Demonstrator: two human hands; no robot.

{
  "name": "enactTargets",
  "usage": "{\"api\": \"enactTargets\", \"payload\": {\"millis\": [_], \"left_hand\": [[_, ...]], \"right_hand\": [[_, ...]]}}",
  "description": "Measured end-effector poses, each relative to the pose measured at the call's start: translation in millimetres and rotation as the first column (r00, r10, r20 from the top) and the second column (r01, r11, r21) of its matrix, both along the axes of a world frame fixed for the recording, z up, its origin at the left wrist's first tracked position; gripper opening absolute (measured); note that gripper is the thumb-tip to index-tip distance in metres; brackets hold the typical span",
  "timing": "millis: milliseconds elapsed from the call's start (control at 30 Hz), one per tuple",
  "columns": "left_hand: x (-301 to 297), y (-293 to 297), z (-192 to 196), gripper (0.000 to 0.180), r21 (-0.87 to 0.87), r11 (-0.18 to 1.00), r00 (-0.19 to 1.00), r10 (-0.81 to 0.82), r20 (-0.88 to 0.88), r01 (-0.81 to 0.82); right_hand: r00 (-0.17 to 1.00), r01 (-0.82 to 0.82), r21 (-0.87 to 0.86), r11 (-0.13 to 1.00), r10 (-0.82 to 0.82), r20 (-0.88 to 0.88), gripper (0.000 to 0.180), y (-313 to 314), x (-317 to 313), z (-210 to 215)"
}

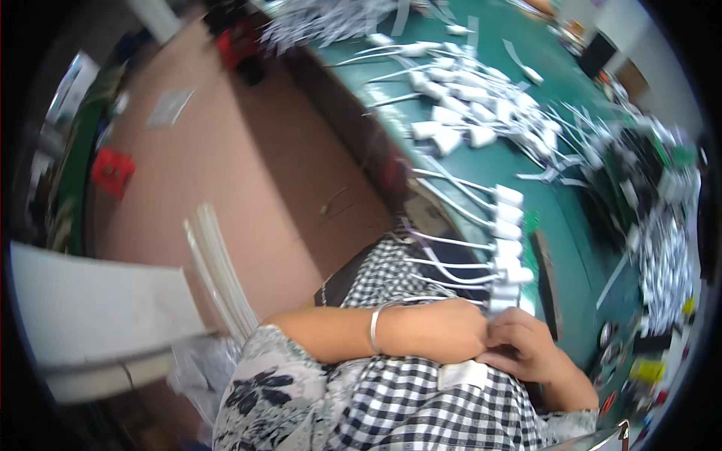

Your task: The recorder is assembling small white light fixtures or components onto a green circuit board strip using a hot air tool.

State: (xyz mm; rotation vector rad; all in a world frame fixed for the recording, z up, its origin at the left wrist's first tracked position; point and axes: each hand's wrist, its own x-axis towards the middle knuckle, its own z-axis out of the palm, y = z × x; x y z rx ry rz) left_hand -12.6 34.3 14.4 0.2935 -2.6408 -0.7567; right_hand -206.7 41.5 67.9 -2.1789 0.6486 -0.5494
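Observation:
My left hand (pixel 444 331), with a silver bracelet on its wrist, and my right hand (pixel 526 347) meet over my lap in a black-and-white checked apron. Both close their fingers around a small white adapter (pixel 502 304) with a thin white cable, at the near edge of the green table (pixel 571 225). A row of similar white adapters (pixel 510 225) lies along that edge just above my hands, their cables hanging toward my lap. A flat white piece (pixel 462 373) rests on the apron below my hands. My fingers hide most of the held adapter.
A heap of white adapters with cables (pixel 466 98) lies further up the table. Tangled parts and small coloured items (pixel 662 225) crowd the right side. To the left are a brown floor (pixel 226 165), white strips (pixel 218 263), a pale board (pixel 90 308) and a red object (pixel 113 171).

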Motion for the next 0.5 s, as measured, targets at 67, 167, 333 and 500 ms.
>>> {"api": "enactTargets", "payload": {"millis": [67, 167, 333, 500], "left_hand": [[-7, 2, 2, 0.011, 0.085, 0.996, 0.999, -0.039, -0.003, 0.039], [-14, 6, 1, 0.012, 0.159, 0.985, 0.991, -0.086, 0.107, 0.068], [-22, 2, 9, 0.012, 0.136, 0.981, 0.979, -0.156, 0.131, 0.138], [-27, 7, 20, 0.014, 0.269, 0.959, 0.989, -0.120, 0.089, 0.092]], "right_hand": [[0.999, -0.019, 0.097, 0.995, 0.022, -0.026, 0.029, 1, -9, 3], [0.976, 0.023, 0.266, 0.964, 0.037, -0.215, 0.028, 7, -21, 7], [0.991, -0.003, -0.056, 0.998, 0.010, 0.134, 0.034, 20, -24, 0], [0.991, 0.114, 0.277, 0.954, -0.090, -0.098, 0.034, 27, -29, 15]]}}
